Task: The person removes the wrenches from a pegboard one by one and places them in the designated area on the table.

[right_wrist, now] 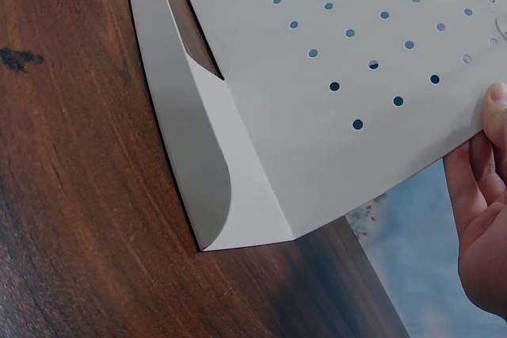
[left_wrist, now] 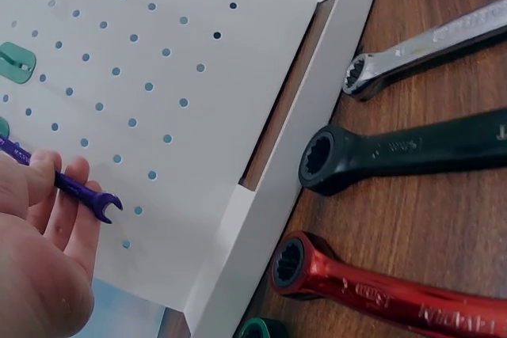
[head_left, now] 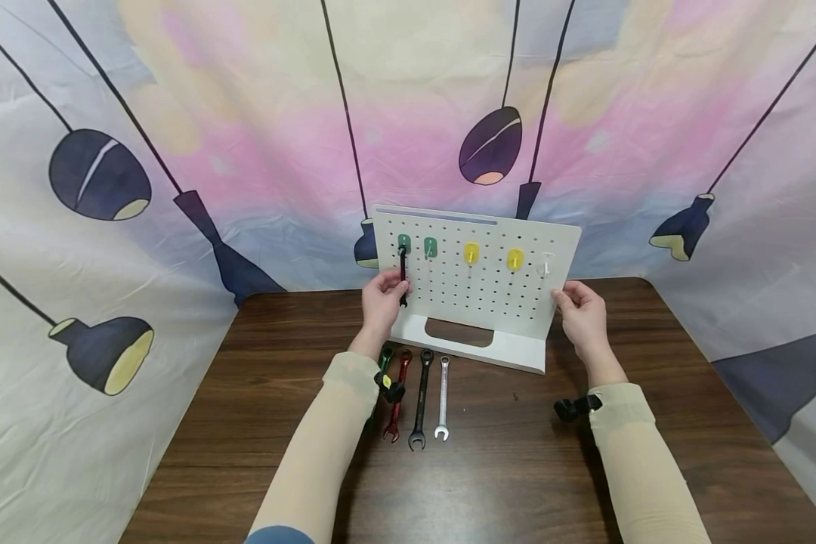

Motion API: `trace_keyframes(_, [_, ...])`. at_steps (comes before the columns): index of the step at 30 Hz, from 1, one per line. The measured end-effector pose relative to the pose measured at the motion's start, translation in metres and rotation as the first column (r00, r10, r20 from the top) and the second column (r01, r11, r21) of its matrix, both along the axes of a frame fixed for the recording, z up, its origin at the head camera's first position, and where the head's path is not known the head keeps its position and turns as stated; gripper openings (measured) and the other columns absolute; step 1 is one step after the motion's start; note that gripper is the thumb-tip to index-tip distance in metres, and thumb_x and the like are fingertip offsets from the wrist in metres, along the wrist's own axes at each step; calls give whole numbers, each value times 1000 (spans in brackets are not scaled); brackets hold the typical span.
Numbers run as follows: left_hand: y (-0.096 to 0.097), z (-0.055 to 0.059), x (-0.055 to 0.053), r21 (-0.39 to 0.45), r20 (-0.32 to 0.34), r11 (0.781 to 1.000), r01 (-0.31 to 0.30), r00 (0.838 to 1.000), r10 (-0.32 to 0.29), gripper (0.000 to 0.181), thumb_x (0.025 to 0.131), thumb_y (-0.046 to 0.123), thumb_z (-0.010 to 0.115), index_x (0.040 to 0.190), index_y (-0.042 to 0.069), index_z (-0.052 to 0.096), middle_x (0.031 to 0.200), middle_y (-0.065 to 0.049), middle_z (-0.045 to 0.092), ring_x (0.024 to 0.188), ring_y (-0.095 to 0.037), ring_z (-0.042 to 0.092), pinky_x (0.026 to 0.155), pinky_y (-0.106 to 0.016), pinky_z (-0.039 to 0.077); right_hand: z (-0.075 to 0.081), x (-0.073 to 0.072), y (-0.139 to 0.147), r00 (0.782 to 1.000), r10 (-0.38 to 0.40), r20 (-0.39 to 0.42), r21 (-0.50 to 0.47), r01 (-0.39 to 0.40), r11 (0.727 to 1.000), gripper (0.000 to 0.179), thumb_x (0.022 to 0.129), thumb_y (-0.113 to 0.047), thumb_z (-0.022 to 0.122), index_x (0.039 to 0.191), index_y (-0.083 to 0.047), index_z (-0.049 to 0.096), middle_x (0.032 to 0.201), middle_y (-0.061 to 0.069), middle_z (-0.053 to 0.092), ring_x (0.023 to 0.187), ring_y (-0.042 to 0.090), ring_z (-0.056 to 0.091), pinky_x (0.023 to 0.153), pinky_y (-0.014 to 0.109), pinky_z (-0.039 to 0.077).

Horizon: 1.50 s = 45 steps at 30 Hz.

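A white pegboard stand [head_left: 449, 291] stands upright on the table, with green, yellow and clear hooks in a row. My left hand [head_left: 381, 301] is at its left side and pinches a small purple wrench [left_wrist: 100, 203] between thumb and fingers. The wrench points downward along the board, its upper end overlapping the leftmost green hook [head_left: 404, 242] in the head view. At the opposite side, my right hand [head_left: 583, 316] grips the board's right edge, thumb on the front and fingers behind.
In front of the stand lie a green wrench [head_left: 386, 355], partly hidden by the left wrist, a red wrench [head_left: 400, 389], a black wrench [head_left: 421, 397] and a silver wrench [head_left: 443, 397]. A patterned cloth [head_left: 258, 113] hangs behind the wooden table [head_left: 503, 468].
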<state>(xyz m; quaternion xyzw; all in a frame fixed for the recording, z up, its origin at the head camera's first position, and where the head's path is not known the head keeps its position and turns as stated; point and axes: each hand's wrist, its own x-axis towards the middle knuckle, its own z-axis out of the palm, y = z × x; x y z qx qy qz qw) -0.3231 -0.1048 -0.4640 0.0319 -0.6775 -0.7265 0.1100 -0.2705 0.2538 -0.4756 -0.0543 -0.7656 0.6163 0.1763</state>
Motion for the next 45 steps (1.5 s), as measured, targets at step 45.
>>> trace_keyframes(45, [-20,3,16,-65,5,992,108,994,-108,29,101,-12,65,129,-8,69,114,-25,75,98,-34,76,91,-33,63,-1,0,-1,1000,-1,-11,-7,1,1000,29,109,-17,66,125,7,69,96,-10,70,94,5,65,85,16,53])
